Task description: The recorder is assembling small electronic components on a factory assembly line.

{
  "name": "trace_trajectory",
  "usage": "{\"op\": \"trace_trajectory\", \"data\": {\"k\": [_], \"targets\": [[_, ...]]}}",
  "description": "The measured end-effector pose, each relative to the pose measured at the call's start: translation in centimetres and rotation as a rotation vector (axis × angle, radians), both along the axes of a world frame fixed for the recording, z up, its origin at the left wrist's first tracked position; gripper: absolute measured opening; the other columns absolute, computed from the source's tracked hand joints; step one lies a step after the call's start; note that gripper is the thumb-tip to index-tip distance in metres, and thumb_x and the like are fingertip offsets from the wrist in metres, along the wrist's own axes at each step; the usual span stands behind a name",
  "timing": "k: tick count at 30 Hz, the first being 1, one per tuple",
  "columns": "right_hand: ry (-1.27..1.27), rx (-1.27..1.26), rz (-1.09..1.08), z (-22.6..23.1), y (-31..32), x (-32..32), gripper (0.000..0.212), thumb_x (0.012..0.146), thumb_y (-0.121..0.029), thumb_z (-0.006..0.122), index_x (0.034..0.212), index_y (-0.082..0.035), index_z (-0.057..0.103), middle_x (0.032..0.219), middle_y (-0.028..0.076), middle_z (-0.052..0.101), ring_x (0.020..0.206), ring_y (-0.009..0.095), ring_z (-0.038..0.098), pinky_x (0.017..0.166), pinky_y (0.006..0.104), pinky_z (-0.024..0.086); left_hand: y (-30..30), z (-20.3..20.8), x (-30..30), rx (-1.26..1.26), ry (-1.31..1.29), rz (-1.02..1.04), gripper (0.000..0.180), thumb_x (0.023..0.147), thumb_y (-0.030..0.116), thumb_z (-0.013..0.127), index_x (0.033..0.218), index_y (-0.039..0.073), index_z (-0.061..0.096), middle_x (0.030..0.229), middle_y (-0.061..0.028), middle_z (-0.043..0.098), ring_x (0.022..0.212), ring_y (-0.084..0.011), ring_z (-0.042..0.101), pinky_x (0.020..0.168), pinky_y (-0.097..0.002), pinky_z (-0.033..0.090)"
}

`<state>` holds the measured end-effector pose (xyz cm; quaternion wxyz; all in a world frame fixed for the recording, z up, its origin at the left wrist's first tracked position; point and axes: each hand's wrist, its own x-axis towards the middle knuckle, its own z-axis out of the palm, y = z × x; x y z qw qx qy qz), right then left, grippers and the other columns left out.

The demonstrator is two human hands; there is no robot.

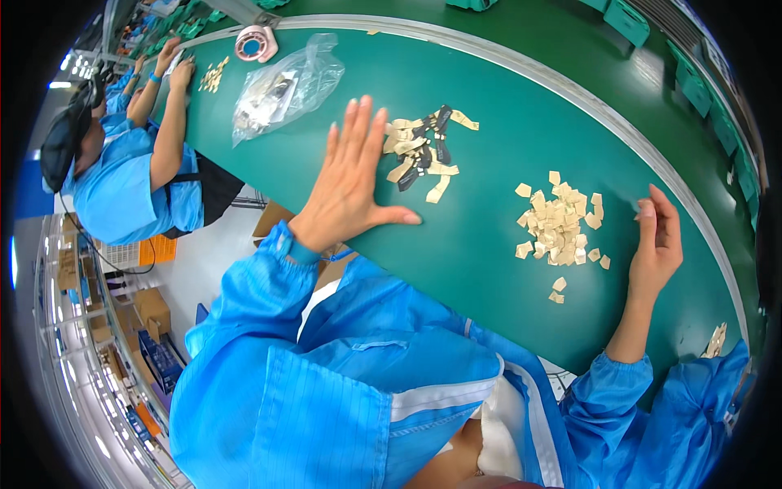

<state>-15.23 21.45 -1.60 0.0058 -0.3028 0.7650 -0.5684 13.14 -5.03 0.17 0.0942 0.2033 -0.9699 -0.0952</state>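
My left hand (346,175) is flat above the green table, fingers straight and thumb spread wide, with nothing in it. Just right of its fingertips lies a loose heap of cream and black strips (425,148), some bent and overlapping. A pile of small cream-coloured flat pieces (556,226) lies farther right, with several stray ones around its edges. To the right of that pile is my right hand (657,244). Its fingers are bent and close together, with the thumb against them; whatever may be pinched at the tips is too small to name.
A clear plastic bag (285,88) with contents lies beyond my left hand, near a pink round device (256,43). A co-worker in blue (134,175) works at the far left beside small pieces (213,75). A pale rail (562,81) borders the table (497,106).
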Motion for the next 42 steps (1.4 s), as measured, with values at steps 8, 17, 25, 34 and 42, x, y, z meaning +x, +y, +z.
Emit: {"op": "trace_trajectory", "data": {"k": [8, 17, 25, 34, 42], "targets": [[-0.011, 0.005, 0.004, -0.1, -0.2, 0.0, 0.02, 0.089, -0.007, 0.058, 0.108, 0.0, 0.062, 0.088, 0.003, 0.06, 0.076, 0.009, 0.055, 0.069, 0.0206, 0.044, -2.5, -1.1, -6.5, 0.065, 0.038, -0.249, 0.089, 0.075, 0.052, 0.067, 0.144, 0.014, 0.026, 0.151, -0.0164, 0.013, 0.139, -0.0378, 0.013, 0.108, -0.0575, 0.014], [0.098, 0.043, 0.034, 0.5, -0.2, 0.1, 0.014, 0.085, -0.004, 0.062, 0.098, -0.003, 0.065, 0.081, 0.007, 0.061, 0.072, 0.013, 0.058, 0.063, 0.0235, 0.046, -1.2, 1.3, -9.0, -0.003, 0.204, -0.318, 0.042, 0.087, 0.023, 0.056, 0.123, 0.003, 0.053, 0.136, -0.015, 0.045, 0.131, -0.0358, 0.036, 0.108, -0.0512, 0.022], [-0.025, 0.006, 0.044, -0.3, 0.1, -0.1, 0.012, 0.085, -0.004, 0.062, 0.096, -0.002, 0.066, 0.076, 0.005, 0.061, 0.064, 0.01, 0.056, 0.057, 0.022, 0.045, 5.6, 1.9, -12.9, 0.281, 0.39, -0.647, 0.062, 0.071, 0.021, 0.074, 0.125, 0.001, 0.05, 0.134, -0.0206, 0.044, 0.122, -0.0369, 0.046, 0.099, -0.0488, 0.039], [-0.208, -0.044, -0.026, -0.3, 0.4, -1.2, 0.017, 0.09, -0.009, 0.058, 0.103, 0.001, 0.065, 0.079, 0.002, 0.06, 0.068, 0.006, 0.051, 0.06, 0.0171, 0.04, 6.9, 0.5, -7.2, 0.284, 0.377, -0.633, 0.046, 0.076, 0.026, 0.071, 0.113, 0.002, 0.058, 0.105, -0.0135, 0.055, 0.091, -0.0275, 0.058, 0.078, -0.0392, 0.048], [-0.204, -0.037, -0.004, -0.6, 0.4, -0.7, 0.017, 0.09, -0.008, 0.058, 0.102, 0.001, 0.065, 0.079, 0.002, 0.058, 0.068, 0.006, 0.05, 0.061, 0.0173, 0.04, 4.6, 0.1, -2.4, -0.122, 0.003, -0.006, 0.057, 0.074, 0.035, 0.07, 0.12, 0.003, 0.058, 0.086, -0.0076, 0.046, 0.076, -0.0231, 0.044, 0.068, -0.0343, 0.04]]}}
